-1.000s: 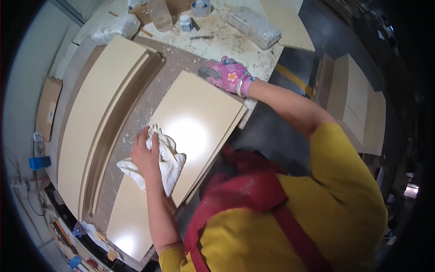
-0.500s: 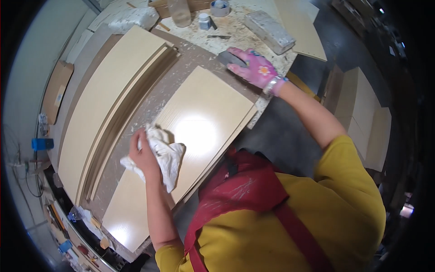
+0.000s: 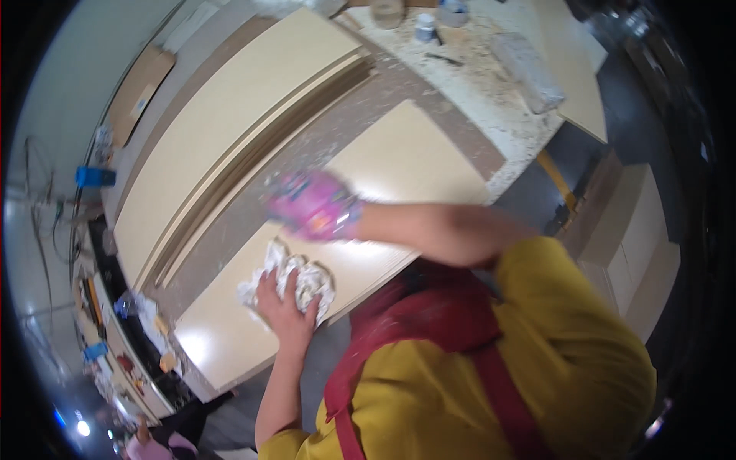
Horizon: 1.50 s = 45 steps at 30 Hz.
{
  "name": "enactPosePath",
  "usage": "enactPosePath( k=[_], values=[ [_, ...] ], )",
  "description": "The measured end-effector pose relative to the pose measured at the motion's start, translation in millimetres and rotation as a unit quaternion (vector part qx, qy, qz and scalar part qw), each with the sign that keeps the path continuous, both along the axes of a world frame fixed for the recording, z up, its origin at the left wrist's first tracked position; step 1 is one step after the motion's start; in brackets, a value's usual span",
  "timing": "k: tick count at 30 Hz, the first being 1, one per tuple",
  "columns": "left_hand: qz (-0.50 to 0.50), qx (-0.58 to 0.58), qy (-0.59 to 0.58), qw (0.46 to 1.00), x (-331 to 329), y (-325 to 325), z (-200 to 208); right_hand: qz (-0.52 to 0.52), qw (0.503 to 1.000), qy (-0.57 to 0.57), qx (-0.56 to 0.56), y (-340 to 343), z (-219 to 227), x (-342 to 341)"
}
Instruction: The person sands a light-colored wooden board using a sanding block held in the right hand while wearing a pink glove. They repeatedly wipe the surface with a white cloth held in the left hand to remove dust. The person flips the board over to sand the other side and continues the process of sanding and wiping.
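My bare left hand (image 3: 287, 314) presses a bunched white cloth (image 3: 310, 284) onto a pale wood-look board (image 3: 222, 337), its fingers curled over the cloth. Just beyond it, my right hand (image 3: 316, 205) in a pink flowered glove is over the same board, by its far long edge. Motion blurs this hand. The grey block it gripped half a second ago is mostly lost in the smear, and its former spot on the table no longer shows it. The board lies along the near edge of the brown table, with light glaring off its face.
A stack of similar boards (image 3: 238, 115) stands beyond, to the left. At the far right of the table are a small white bottle (image 3: 425, 29), a roll of tape (image 3: 452, 11) and a long wrapped block (image 3: 529, 73). More panels (image 3: 629, 253) stand at right. A person (image 3: 157, 441) appears lower left.
My right hand has swung left and nearer, from the table's right end to over the board. My left hand has spread over the cloth, now crumpled flatter. The view has shifted.
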<state>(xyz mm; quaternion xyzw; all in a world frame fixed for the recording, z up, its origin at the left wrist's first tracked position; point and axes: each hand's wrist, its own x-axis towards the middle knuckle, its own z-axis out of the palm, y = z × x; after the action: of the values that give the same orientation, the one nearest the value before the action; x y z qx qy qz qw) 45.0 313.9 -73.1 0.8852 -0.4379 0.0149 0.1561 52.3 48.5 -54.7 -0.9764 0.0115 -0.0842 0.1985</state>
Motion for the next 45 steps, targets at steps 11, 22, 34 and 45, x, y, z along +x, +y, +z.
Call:
enactPosePath(
  k=[11, 22, 34, 45],
  values=[
    [-0.063, -0.097, 0.032, 0.993, 9, 3, 10, -0.015, 0.997, -0.011, -0.073, 34, 2, 13],
    [-0.045, -0.112, 0.053, 0.991, 62, 153, 5, -0.155, 0.980, 0.036, -0.119, 75, 12, 21],
    [-0.183, -0.260, 0.136, 0.938, 74, 155, -16, 0.210, 0.974, 0.066, -0.046, 231, 23, 115],
    [-0.173, -0.254, 0.217, 0.927, 77, 170, -6, 0.251, 0.943, 0.197, 0.099, 432, 13, 255]
  ],
)
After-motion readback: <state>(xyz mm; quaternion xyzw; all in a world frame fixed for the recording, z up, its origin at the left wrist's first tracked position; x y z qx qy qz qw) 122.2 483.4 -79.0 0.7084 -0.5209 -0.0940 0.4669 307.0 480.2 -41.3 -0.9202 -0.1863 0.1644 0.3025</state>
